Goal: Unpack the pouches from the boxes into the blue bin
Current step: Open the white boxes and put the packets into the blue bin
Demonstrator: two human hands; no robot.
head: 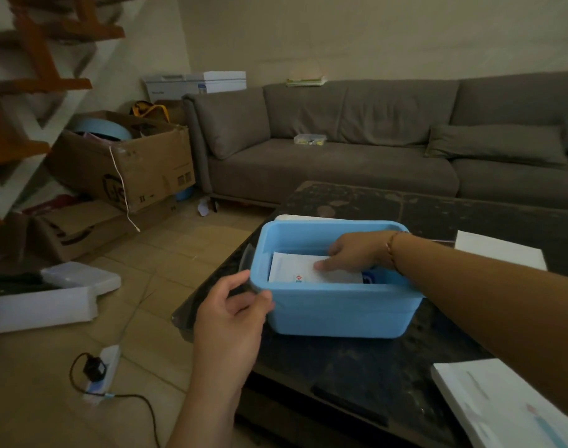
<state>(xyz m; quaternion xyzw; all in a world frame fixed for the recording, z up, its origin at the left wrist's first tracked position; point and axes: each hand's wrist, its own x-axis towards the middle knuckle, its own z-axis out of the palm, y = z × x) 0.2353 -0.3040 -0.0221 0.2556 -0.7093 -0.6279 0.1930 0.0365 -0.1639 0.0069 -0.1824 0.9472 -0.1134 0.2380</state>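
Note:
The blue bin [337, 313] stands on the dark coffee table [357, 373]. Inside it lie white pouches [295, 270] with a small red and blue mark. My right hand [350, 253] reaches into the bin from the right, its fingers pressing down on the top pouch. My left hand [234, 305] grips the bin's clear handle at its left end, thumb over the corner of the rim. A white box [499, 248] lies on the table at the right, and another white box [502, 405] sits at the near right corner.
A grey sofa [373, 150] runs behind the table. Cardboard boxes [124, 163] are stacked at the left by the stairs. White foam pieces [46, 302] and a power strip with a cable [101, 370] lie on the tiled floor.

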